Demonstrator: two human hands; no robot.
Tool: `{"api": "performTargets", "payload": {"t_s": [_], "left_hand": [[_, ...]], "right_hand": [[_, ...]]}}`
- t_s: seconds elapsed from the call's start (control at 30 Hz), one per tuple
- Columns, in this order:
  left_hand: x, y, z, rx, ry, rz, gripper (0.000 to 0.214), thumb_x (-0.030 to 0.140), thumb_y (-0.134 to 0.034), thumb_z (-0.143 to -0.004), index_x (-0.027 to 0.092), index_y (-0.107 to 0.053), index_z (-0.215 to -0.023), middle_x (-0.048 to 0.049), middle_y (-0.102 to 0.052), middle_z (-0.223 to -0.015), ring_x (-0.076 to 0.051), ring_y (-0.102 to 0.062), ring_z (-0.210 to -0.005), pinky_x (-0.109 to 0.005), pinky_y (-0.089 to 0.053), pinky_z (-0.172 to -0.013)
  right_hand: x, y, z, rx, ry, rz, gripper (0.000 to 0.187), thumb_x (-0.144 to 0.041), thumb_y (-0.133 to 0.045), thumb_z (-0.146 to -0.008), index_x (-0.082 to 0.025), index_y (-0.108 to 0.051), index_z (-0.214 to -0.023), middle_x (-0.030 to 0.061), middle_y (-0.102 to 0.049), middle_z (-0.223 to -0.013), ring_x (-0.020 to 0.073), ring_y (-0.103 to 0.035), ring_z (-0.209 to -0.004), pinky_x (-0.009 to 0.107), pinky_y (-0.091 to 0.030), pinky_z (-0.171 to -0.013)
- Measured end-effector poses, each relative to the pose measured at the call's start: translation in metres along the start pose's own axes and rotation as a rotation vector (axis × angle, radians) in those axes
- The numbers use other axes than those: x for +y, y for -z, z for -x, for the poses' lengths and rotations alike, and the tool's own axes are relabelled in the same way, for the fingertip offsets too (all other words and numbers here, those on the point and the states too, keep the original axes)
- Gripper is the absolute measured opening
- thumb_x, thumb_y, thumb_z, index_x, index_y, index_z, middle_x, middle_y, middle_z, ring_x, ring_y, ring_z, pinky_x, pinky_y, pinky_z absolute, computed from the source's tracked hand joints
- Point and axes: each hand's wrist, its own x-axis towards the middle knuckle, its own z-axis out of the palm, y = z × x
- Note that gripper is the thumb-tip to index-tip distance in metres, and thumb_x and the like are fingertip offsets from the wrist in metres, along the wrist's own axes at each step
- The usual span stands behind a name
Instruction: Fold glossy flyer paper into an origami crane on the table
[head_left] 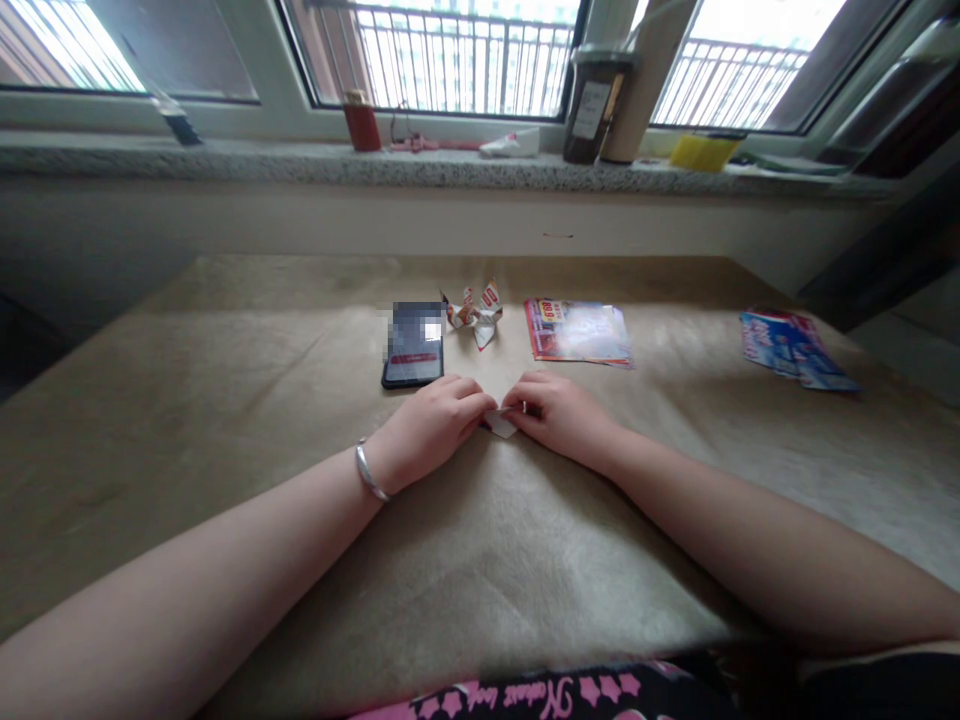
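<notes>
My left hand (pixel 431 425) and my right hand (pixel 559 412) meet at the middle of the table, fingers curled and pinched together on a small folded white paper piece (pixel 501 424) pressed against the tabletop. Only a corner of the paper shows between the fingertips. A silver bangle (pixel 369 472) circles my left wrist. Just beyond my hands lie a folded paper figure (pixel 475 312) with red print, a dark phone (pixel 414 345) with its screen lit, and a stack of printed leaflets (pixel 577 332).
A tan covering (pixel 225 400) spreads over the table. More blue printed leaflets (pixel 795 348) lie at the far right. The stone windowsill (pixel 300 162) behind holds a red cup (pixel 362 122), a dark jar (pixel 596 110), a yellow item (pixel 703 152) and small clutter.
</notes>
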Motion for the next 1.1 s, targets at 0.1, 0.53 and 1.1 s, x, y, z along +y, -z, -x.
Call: {"api": "performTargets", "payload": {"t_s": [0.1,0.53,1.1], "left_hand": [[-0.002,-0.001,-0.001,0.003,0.029,0.040,0.016,0.016,-0.049,-0.088,0.016,-0.065,-0.092,-0.0049,-0.059,-0.086,-0.016,-0.055,-0.082,-0.027,-0.045,-0.077],[0.005,0.013,-0.002,-0.091,0.200,-0.019,0.013,0.016,-0.053,-0.085,0.014,-0.065,-0.080,-0.0048,-0.059,-0.082,-0.015,-0.055,-0.077,-0.026,-0.044,-0.071],[0.005,0.012,0.001,-0.077,0.197,-0.137,0.012,0.017,-0.050,-0.084,0.016,-0.061,-0.079,-0.0044,-0.057,-0.085,-0.015,-0.055,-0.077,-0.026,-0.045,-0.070]], "right_hand": [[-0.001,0.002,-0.001,-0.034,-0.014,-0.029,0.005,-0.018,-0.060,-0.079,-0.018,-0.066,-0.079,0.0008,-0.059,-0.076,0.0104,-0.052,-0.068,0.021,-0.039,-0.064],[-0.011,0.022,-0.002,-0.228,-0.261,0.227,0.010,-0.028,-0.058,-0.074,-0.021,-0.064,-0.071,-0.0003,-0.065,-0.072,0.0121,-0.054,-0.064,0.023,-0.030,-0.053],[-0.013,0.012,0.005,-0.044,-0.194,0.288,0.020,-0.031,-0.053,-0.081,-0.021,-0.064,-0.094,0.0039,-0.063,-0.092,0.0166,-0.057,-0.083,0.026,-0.039,-0.068]]}}
